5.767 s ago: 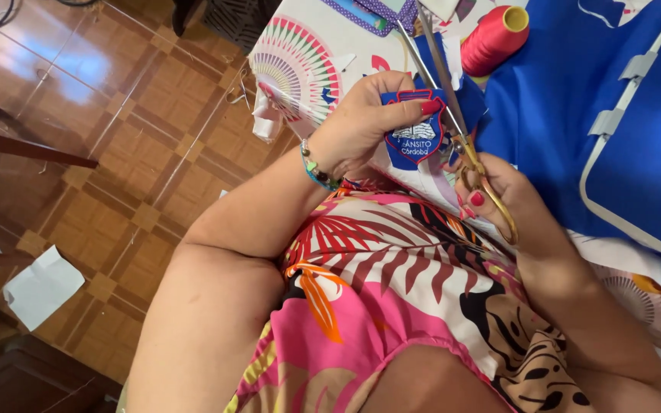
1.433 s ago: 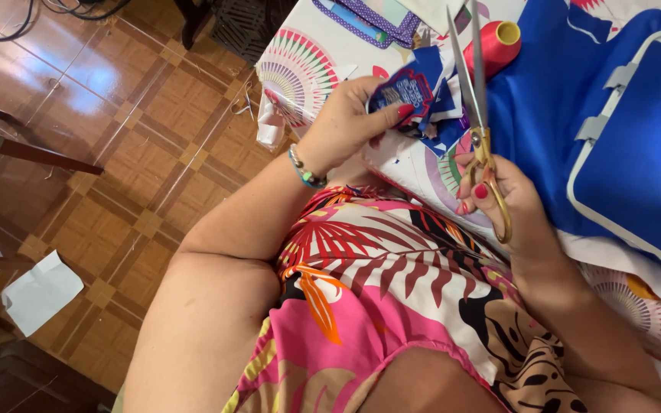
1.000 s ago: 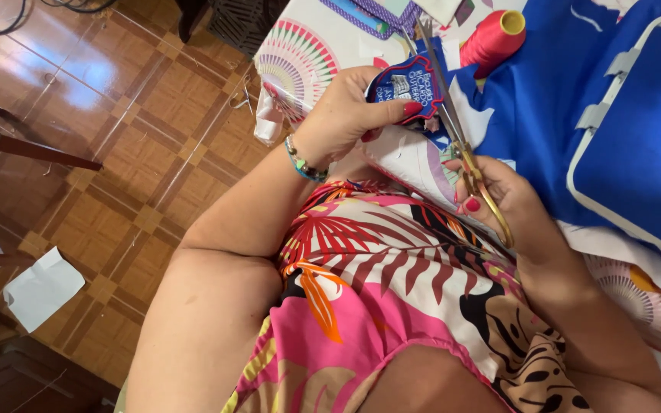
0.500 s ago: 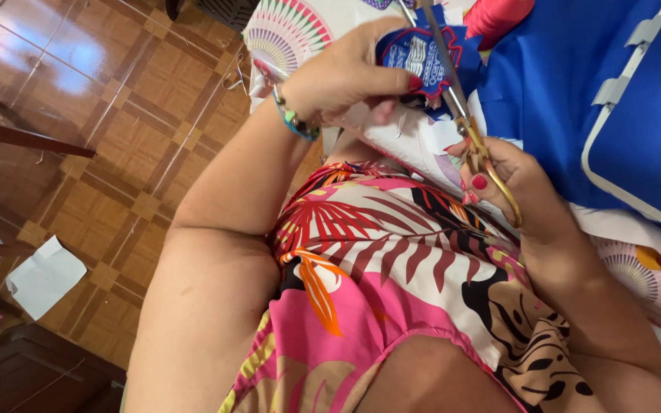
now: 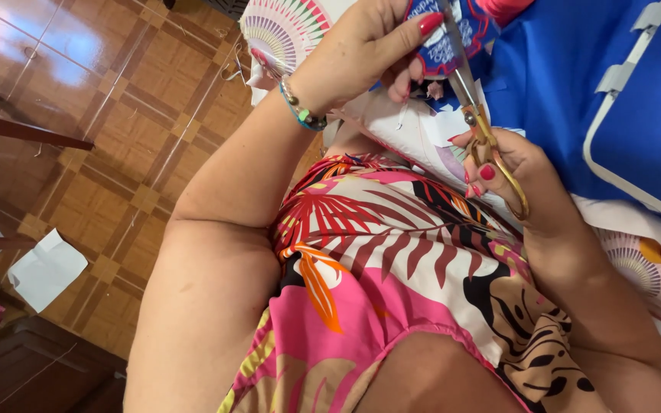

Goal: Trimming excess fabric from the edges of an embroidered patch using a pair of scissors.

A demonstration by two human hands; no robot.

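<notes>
My left hand [image 5: 365,47] pinches a small blue printed patch with a red edge [image 5: 453,34] near the top of the view. My right hand [image 5: 510,164] grips the gold handles of a pair of scissors [image 5: 477,115], whose blades run up across the patch. Both hands are over the front edge of a table covered with a white cloth with fan patterns [image 5: 288,27]. Blue fabric [image 5: 560,69] lies on the table just right of the scissors.
A blue bag with grey trim [image 5: 652,130] lies at the right. A red spool [image 5: 503,8] peeks in at the top edge. A wooden parquet floor [image 5: 101,130] fills the left, with white paper sheets [image 5: 47,268] on it.
The view has shifted down, so the hands and patch now sit at the top edge. My left hand has turned the patch while the scissors keep working along it.
</notes>
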